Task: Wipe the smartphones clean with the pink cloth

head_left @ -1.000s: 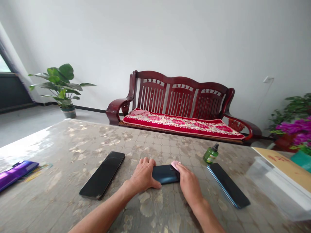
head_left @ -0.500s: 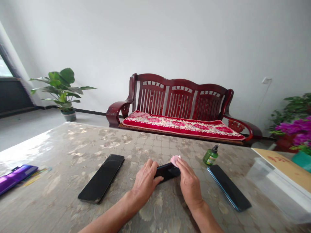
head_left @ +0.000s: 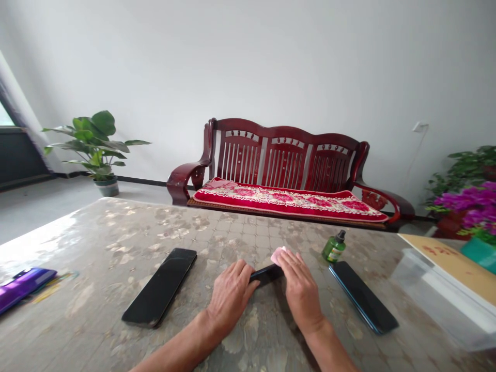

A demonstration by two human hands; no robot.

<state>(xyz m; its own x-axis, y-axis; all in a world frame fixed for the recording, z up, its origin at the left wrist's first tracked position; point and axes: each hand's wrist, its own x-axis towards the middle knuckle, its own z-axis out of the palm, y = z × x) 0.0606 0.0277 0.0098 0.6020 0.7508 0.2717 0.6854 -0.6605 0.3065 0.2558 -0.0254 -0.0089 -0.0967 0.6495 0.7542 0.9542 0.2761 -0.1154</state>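
Note:
A dark smartphone (head_left: 266, 276) is held above the table by my left hand (head_left: 233, 289), whose fingers and thumb close round its left end. My right hand (head_left: 301, 287) grips a pink cloth (head_left: 279, 255) at the phone's right end, its fingers bent over the cloth. The phone is tipped, so mostly a narrow strip of it shows. To the left lies a larger black phone (head_left: 160, 287), flat on the table. On the right, another phone (head_left: 363, 297) with a blue edge lies beside a small green spray bottle (head_left: 334, 247) with a black top.
The table (head_left: 217, 227) has a patterned, shiny cover. A purple case (head_left: 24, 288) lies at the left edge. At the right stand a clear plastic box (head_left: 426, 294), a tan board (head_left: 445, 258) and purple flowers (head_left: 468, 204). A wooden bench (head_left: 282, 160) stands behind.
The phone in my left hand has tilted, showing less of its face. My right hand with the pink cloth has shifted slightly at its right end. The view has moved a little.

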